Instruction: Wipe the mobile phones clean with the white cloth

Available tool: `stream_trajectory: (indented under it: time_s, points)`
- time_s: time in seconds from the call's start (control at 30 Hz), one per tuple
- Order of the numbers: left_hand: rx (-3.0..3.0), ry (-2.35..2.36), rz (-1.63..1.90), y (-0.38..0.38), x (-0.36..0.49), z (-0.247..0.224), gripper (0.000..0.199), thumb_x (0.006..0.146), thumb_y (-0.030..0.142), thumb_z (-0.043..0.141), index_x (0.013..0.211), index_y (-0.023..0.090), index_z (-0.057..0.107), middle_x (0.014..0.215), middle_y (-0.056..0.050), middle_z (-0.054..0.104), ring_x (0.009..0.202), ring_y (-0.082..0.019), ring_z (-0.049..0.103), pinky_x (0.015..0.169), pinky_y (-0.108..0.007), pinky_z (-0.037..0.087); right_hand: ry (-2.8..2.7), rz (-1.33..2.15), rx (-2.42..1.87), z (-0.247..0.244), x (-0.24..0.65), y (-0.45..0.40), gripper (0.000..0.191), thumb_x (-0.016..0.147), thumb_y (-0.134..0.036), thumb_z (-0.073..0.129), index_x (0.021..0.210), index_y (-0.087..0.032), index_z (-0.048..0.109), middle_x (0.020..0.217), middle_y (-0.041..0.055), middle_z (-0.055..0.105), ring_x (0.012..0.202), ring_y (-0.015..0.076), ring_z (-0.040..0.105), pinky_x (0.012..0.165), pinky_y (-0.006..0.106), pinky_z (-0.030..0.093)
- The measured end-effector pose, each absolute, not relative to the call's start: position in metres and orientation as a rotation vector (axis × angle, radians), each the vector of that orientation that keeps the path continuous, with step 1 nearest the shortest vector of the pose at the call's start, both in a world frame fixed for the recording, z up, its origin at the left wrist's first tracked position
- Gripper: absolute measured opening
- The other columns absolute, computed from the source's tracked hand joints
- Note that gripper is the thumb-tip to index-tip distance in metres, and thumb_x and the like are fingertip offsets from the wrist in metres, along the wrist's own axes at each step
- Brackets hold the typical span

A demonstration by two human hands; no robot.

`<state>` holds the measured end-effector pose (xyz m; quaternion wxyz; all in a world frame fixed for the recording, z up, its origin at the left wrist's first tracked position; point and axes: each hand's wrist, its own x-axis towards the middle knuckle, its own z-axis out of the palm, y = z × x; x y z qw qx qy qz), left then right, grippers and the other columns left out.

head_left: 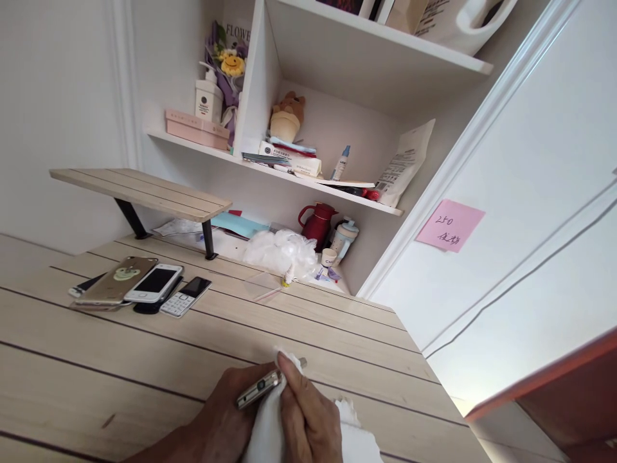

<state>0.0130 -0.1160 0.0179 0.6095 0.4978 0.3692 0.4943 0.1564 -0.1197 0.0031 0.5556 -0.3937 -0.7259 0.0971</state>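
My left hand [224,411] is closed round a slim mobile phone [258,391], seen edge-on and tilted, above the near part of the wooden table. In my right hand [308,411] is a crumpled white tissue [267,429], pinched against the phone's upper end with the thumb on top. The tissue hangs down between both hands, and more white paper [359,437] shows at the right wrist. Most of the phone's faces are hidden by my fingers and the tissue.
Several phones lie on the left of the table [159,373], among them a gold phone [103,286], a white phone [157,283] and a keypad phone [186,298]. A small bottle [288,276] stands near a plastic bag [282,252]. A raised wooden stand [144,193] is behind.
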Motion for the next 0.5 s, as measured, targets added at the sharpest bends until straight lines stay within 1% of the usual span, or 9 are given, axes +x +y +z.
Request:
stream_trajectory:
  time_s: [0.03,0.07,0.2,0.27,0.33,0.4,0.43,0.5]
  points:
    - [1.079,0.867,1.122,-0.116,0.014,0.023,0.022,0.077,0.036,0.079,0.068,0.019,0.07,0.066,0.003,0.061,0.059,-0.013,0.05,0.055,-0.022,0.042,-1.701,0.242,-0.934,0.003,0.156,-0.119,0.034,0.104,-0.028,0.051,0.132,-0.027,0.069,0.122,0.0058,0.077,0.105,0.0206,0.077,0.091,0.027,0.062]
    - [1.041,0.857,1.108,-0.117,0.015,0.026,0.024,0.077,0.038,0.078,0.066,0.019,0.069,0.065,0.003,0.06,0.058,-0.013,0.049,0.054,-0.022,0.042,-1.702,0.244,-0.931,0.002,0.156,-0.118,0.034,0.104,-0.027,0.052,0.132,-0.027,0.07,0.122,0.0054,0.077,0.107,0.0205,0.077,0.092,0.026,0.061]
    - [0.925,0.8,1.126,-0.118,0.017,0.021,0.036,0.084,0.048,0.066,0.06,0.02,0.064,0.063,0.001,0.059,0.06,-0.016,0.052,0.055,-0.024,0.043,-1.726,0.234,-0.842,0.002,0.153,-0.123,0.035,0.104,-0.025,0.05,0.132,-0.03,0.07,0.119,0.004,0.078,0.101,0.0172,0.078,0.085,0.019,0.061]
    - [0.933,0.803,1.111,-0.117,0.015,0.017,0.033,0.084,0.045,0.067,0.062,0.02,0.064,0.064,0.001,0.059,0.063,-0.016,0.052,0.056,-0.024,0.044,-1.694,0.24,-0.861,0.002,0.153,-0.124,0.033,0.103,-0.026,0.053,0.13,-0.031,0.072,0.12,0.0036,0.078,0.101,0.0169,0.078,0.088,0.019,0.06]
    - [1.038,0.832,1.102,-0.116,0.012,0.016,0.024,0.079,0.036,0.074,0.066,0.019,0.065,0.065,0.002,0.059,0.062,-0.015,0.05,0.057,-0.023,0.044,-1.655,0.268,-0.96,0.002,0.154,-0.122,0.031,0.101,-0.03,0.057,0.127,-0.031,0.073,0.12,0.0034,0.078,0.101,0.0181,0.077,0.09,0.021,0.06]
    - [1.154,0.876,1.105,-0.114,0.01,0.018,0.017,0.075,0.029,0.078,0.07,0.018,0.066,0.067,0.002,0.061,0.063,-0.014,0.05,0.058,-0.023,0.044,-1.637,0.354,-1.075,0.003,0.157,-0.117,0.031,0.102,-0.035,0.056,0.125,-0.029,0.075,0.116,0.0033,0.079,0.099,0.0191,0.078,0.089,0.024,0.061]
    - [1.189,0.905,1.111,-0.113,0.009,0.02,0.015,0.075,0.028,0.078,0.071,0.018,0.067,0.068,0.002,0.062,0.064,-0.015,0.051,0.059,-0.023,0.045,-1.635,0.406,-1.115,0.004,0.157,-0.116,0.032,0.103,-0.037,0.053,0.124,-0.028,0.075,0.114,0.003,0.08,0.098,0.0193,0.078,0.087,0.025,0.062]
    - [1.2,0.949,1.113,-0.113,0.01,0.023,0.016,0.076,0.03,0.077,0.073,0.018,0.067,0.069,0.001,0.063,0.067,-0.016,0.053,0.061,-0.024,0.046,-1.622,0.43,-1.174,0.005,0.156,-0.118,0.034,0.104,-0.039,0.05,0.125,-0.028,0.074,0.114,0.0024,0.08,0.102,0.021,0.077,0.087,0.027,0.062]
